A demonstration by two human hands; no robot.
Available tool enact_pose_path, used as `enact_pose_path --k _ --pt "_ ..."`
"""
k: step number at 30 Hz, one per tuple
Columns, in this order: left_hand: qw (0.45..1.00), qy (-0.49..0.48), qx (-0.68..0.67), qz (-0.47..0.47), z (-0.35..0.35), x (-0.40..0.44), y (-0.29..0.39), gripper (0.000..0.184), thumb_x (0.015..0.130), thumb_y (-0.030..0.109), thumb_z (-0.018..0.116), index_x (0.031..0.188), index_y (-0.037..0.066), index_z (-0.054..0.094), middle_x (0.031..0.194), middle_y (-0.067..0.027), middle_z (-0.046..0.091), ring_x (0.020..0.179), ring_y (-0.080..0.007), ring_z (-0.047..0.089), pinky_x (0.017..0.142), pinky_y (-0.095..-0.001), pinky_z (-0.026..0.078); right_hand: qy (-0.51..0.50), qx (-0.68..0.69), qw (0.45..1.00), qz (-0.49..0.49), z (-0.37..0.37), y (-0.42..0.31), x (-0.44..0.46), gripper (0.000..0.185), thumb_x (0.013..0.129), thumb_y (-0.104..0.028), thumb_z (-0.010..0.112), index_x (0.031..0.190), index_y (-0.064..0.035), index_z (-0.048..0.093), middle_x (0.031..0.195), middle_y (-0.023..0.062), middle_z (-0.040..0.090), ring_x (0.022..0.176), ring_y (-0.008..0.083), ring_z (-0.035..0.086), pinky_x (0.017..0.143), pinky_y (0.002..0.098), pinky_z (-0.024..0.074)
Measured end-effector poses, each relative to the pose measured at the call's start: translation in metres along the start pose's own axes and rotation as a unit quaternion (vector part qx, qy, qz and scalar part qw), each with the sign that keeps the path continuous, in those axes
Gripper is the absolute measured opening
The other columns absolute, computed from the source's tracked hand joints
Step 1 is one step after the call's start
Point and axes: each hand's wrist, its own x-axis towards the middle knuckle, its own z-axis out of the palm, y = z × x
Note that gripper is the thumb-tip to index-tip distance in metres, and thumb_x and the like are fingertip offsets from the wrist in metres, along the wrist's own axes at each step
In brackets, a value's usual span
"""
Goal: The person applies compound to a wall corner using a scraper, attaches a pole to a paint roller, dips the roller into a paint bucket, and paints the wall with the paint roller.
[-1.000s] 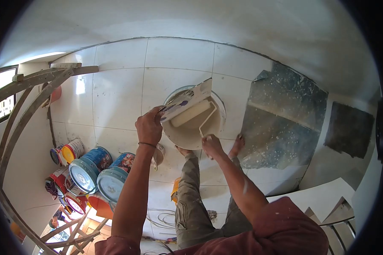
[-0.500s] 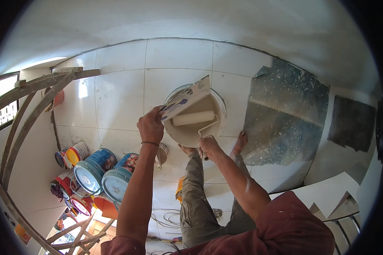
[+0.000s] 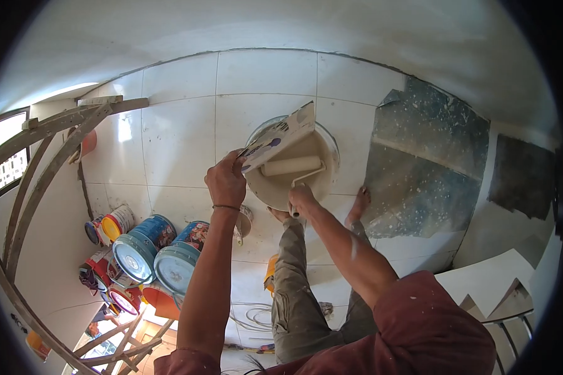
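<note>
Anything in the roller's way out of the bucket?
Partly: the flat board in the left hand slants across the far side of the bucket, beyond the roller. On the right hand's side, nothing visible blocks it.

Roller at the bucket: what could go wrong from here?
The roller is close beside the board in the left hand, so they might knock and splatter. If the right hand lifts it loaded, drips could mark the floor tiles. The foot near the bucket might nudge it.
</note>
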Motion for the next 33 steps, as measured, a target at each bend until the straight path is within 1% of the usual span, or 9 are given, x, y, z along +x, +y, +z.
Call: enact_pose_path --k 2,4,7,10,13,24,28,31,33 --pt "1.000 -0.010 0.009 -0.012 -0.001 -0.001 0.002 0.018 0.091 0.017 0.065 0.106 0.016 0.075 0.082 -0.0162 0.070 0.076 -0.0368 0.068 0.070 -0.0439 0.053 0.020 -0.519 0.854 -0.022 -0.011 -0.025 0.016 0.013 0.083 -0.011 0.063 0.075 -0.0078 0.072 0.065 0.0115 0.067 0.056 0.0276 0.066 0.052 0.0421 0.0534" --pt "1.000 -0.013 0.007 -0.017 -0.001 -0.002 0.003 0.018 0.091 0.016 0.065 0.106 0.016 0.075 0.081 -0.0163 0.070 0.075 -0.0368 0.068 0.071 -0.0439 0.053 0.014 -0.644 0.755 -0.118 -0.028 -0.052 -0.004 0.017 0.079 -0.011 0.064 0.066 -0.0101 0.075 0.069 0.0125 0.070 0.065 0.0264 0.069 0.067 0.0410 0.0573" --pt "1.000 -0.008 -0.012 -0.010 -0.002 -0.002 0.001 0.017 0.090 0.016 0.065 0.104 0.015 0.074 0.081 -0.0168 0.070 0.075 -0.0369 0.068 0.071 -0.0441 0.053 -0.077 -0.695 0.713 -0.047 -0.038 -0.101 -0.033 0.014 0.075 -0.014 0.066 0.066 -0.0103 0.076 0.068 0.0111 0.070 0.085 0.0251 0.071 0.084 0.0395 0.0546" --pt "1.000 0.005 -0.024 0.013 -0.004 0.000 0.001 0.015 0.090 0.015 0.066 0.102 0.013 0.074 0.080 -0.0174 0.069 0.075 -0.0372 0.067 0.070 -0.0449 0.053 -0.053 -0.715 0.696 -0.040 -0.040 -0.132 -0.056 0.014 0.076 -0.012 0.066 0.070 -0.0075 0.076 0.081 0.0151 0.073 0.094 0.0274 0.070 0.085 0.0409 0.0544" --pt "0.999 0.014 -0.033 0.039 0.002 0.005 -0.009 0.015 0.089 0.014 0.066 0.101 0.012 0.074 0.081 -0.0173 0.068 0.075 -0.0374 0.066 0.069 -0.0458 0.052 0.097 -0.598 0.794 -0.046 -0.050 -0.099 -0.058 0.021 0.083 -0.015 0.060 0.084 -0.0001 0.074 0.102 0.0166 0.071 0.102 0.0361 0.065 0.089 0.0426 0.0544" --pt "0.999 0.001 -0.016 0.038 -0.001 0.010 -0.011 0.013 0.090 0.016 0.065 0.099 0.010 0.073 0.085 -0.0158 0.070 0.078 -0.0362 0.067 0.072 -0.0446 0.052 0.107 -0.458 0.877 0.096 -0.013 -0.240 -0.209 0.034 0.086 -0.017 0.056 0.113 0.0030 0.063 0.111 0.0319 0.065 0.109 0.0458 0.062 0.094 0.0506 0.0499" --pt "0.998 0.008 -0.015 0.054 0.001 0.013 -0.012 0.012 0.088 0.013 0.067 0.098 0.010 0.073 0.078 -0.0157 0.066 0.075 -0.0363 0.065 0.069 -0.0475 0.050 0.124 -0.450 0.871 0.153 -0.021 -0.225 -0.176 0.040 0.085 -0.019 0.060 0.118 0.0033 0.060 0.114 0.0299 0.065 0.109 0.0451 0.063 0.096 0.0508 0.0486" --pt "0.998 0.008 -0.013 0.059 0.000 0.010 -0.013 0.012 0.088 0.012 0.066 0.097 0.010 0.073 0.082 -0.0165 0.068 0.077 -0.0366 0.066 0.070 -0.0470 0.051 0.063 -0.482 0.865 0.122 -0.044 -0.194 -0.109 0.032 0.083 -0.017 0.064 0.109 0.0021 0.064 0.088 0.0217 0.072 0.083 0.0345 0.070 0.088 0.0463 0.0507" --pt "0.997 0.013 -0.021 0.070 0.000 0.007 -0.010 0.012 0.088 0.012 0.067 0.097 0.010 0.073 0.084 -0.0169 0.069 0.078 -0.0369 0.066 0.070 -0.0466 0.051 -0.075 -0.665 0.743 0.019 -0.064 -0.154 -0.046 0.015 0.079 -0.014 0.062 0.086 -0.0040 0.071 0.073 0.0117 0.072 0.075 0.0263 0.071 0.083 0.0409 0.0504"
